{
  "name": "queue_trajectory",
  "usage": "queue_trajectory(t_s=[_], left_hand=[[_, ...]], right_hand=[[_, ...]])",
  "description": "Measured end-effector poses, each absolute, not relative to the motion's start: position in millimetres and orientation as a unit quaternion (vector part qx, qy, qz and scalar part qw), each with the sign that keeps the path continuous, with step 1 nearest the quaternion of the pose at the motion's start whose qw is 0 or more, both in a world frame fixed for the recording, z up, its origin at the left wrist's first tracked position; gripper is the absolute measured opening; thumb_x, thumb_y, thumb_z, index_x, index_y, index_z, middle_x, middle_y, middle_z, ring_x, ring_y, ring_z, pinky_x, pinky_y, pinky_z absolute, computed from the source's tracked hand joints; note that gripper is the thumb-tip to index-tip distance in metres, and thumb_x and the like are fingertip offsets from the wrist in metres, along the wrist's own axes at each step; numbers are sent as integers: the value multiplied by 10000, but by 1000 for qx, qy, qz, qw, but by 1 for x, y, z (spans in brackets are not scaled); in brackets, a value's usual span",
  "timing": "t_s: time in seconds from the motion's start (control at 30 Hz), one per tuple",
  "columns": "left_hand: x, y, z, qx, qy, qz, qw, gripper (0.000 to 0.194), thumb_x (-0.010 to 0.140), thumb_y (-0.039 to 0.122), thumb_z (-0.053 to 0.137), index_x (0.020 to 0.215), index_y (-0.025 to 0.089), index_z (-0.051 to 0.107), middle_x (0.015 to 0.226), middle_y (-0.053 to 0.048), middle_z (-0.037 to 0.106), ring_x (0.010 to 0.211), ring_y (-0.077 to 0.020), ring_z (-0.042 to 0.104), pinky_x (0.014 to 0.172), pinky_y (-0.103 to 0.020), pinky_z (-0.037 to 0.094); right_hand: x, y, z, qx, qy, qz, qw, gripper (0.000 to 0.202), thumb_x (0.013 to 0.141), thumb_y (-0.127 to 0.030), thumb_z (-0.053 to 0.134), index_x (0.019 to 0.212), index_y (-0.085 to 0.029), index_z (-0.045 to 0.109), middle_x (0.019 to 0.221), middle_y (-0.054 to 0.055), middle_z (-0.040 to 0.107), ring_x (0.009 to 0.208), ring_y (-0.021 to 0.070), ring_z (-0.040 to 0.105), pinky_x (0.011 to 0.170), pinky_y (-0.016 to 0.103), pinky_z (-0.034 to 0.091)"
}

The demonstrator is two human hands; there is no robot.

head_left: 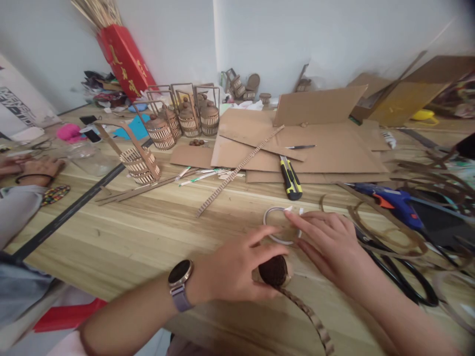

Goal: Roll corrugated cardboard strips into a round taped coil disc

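Gripping one round, dark-brown coil (272,271) with a ridged strip (310,316) trailing from it, your left hand (233,269) curls over the wooden table (148,237), beside one pale ring (264,221) that your right hand (334,242) reaches, its pinch unclear, near one cutter (291,180).

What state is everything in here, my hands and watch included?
Left hand: curled around dark coil
Right hand: fingers extended, at pale ring
Dark coil: wound, one end trailing
Pale ring: lying flat
Watch: screen dark
Utility knife: lying flat
Glue gun: on its side
Scissors: handles apart, blades unclear
Cardboard: spread, one flap raised
Red box: leaning, sticks inside
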State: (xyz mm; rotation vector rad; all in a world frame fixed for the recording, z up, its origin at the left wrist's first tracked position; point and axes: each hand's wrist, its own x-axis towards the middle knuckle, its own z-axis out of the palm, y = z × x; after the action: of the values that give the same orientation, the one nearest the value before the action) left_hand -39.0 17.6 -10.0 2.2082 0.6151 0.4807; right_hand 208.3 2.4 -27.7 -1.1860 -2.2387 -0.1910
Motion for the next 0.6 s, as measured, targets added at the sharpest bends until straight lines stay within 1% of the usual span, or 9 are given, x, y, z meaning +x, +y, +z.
queue_trajectory(t_s=[0.03, 0.1, 0.17, 0.2, 0.23, 0.3, 0.37, 0.47, 0.6], left_hand=[[-39, 18, -9, 860, 248, 203, 397, 614, 785, 368, 771, 1329, 179, 557, 1449, -155, 486, 1294, -292, 521, 1093, -391, 432], [-39, 18, -6, 847, 264, 224, 404, 605, 797, 362, 765, 1332, 178, 550, 1321, -127, 596, 1196, -263, 582, 1055, -375, 459], [-38, 19, -5, 839, 274, 239, 404, 582, 806, 345, 762, 1323, 178, 552, 1247, -111, 637, 1122, -246, 611, 1010, -364, 484], [-38, 18, -6, 838, 273, 247, 403, 574, 813, 349, 759, 1319, 176, 552, 1231, -109, 645, 1103, -243, 617, 994, -362, 490], [-38, 18, -6, 836, 271, 257, 402, 576, 817, 360, 758, 1319, 171, 548, 1217, -110, 650, 1085, -239, 621, 982, -360, 494], [-38, 18, -9, 831, 268, 280, 399, 581, 824, 378, 755, 1318, 163, 536, 1189, -110, 659, 1047, -229, 630, 965, -357, 498], [-39, 17, -12, 827, 263, 301, 396, 527, 837, 356, 745, 1288, 171, 542, 1159, -98, 667, 994, -209, 639, 936, -345, 506], [-38, 17, -15, 822, 255, 319, 397, 410, 855, 315, 725, 1213, 195, 566, 1132, -75, 674, 940, -184, 642, 889, -321, 515], [-37, 18, -16, 825, 244, 313, 403, 396, 863, 371, 717, 1193, 200, 581, 1127, -77, 680, 949, -190, 647, 892, -323, 510]], right_hand=[[209, 2, -25, -461, -827, -50, 318, 482, 938, -189, 554, 1397, -326, 509, 990, 59, 701, 948, 250, 609, 826, 426, 438], [206, -1, -19, -490, -775, 37, 397, 323, 907, -235, 616, 1214, -334, 643, 1008, 56, 656, 947, 231, 614, 828, 401, 480], [200, -6, -14, -499, -695, 182, 486, 164, 876, -309, 668, 1033, -336, 708, 1040, 48, 640, 1004, 227, 616, 850, 378, 506], [197, -8, -12, -492, -646, 263, 520, 108, 853, -354, 695, 955, -333, 724, 1063, 43, 644, 1044, 233, 612, 861, 369, 510], [193, -11, -11, -482, -597, 340, 544, 97, 821, -395, 725, 890, -328, 734, 1089, 40, 651, 1086, 242, 603, 872, 364, 509], [184, -16, -10, -467, -502, 466, 560, 147, 742, -449, 789, 803, -323, 746, 1139, 31, 663, 1158, 262, 578, 900, 365, 498], [176, -20, -9, -464, -430, 544, 551, 191, 667, -471, 838, 748, -321, 752, 1151, 23, 675, 1182, 279, 568, 917, 384, 485], [165, -24, -6, -466, -373, 608, 524, 232, 599, -482, 873, 704, -308, 760, 1143, 32, 687, 1169, 297, 575, 925, 410, 475], [157, -25, -3, -462, -313, 646, 520, 255, 558, -468, 893, 699, -298, 766, 1173, 30, 681, 1175, 297, 571, 969, 413, 453]])
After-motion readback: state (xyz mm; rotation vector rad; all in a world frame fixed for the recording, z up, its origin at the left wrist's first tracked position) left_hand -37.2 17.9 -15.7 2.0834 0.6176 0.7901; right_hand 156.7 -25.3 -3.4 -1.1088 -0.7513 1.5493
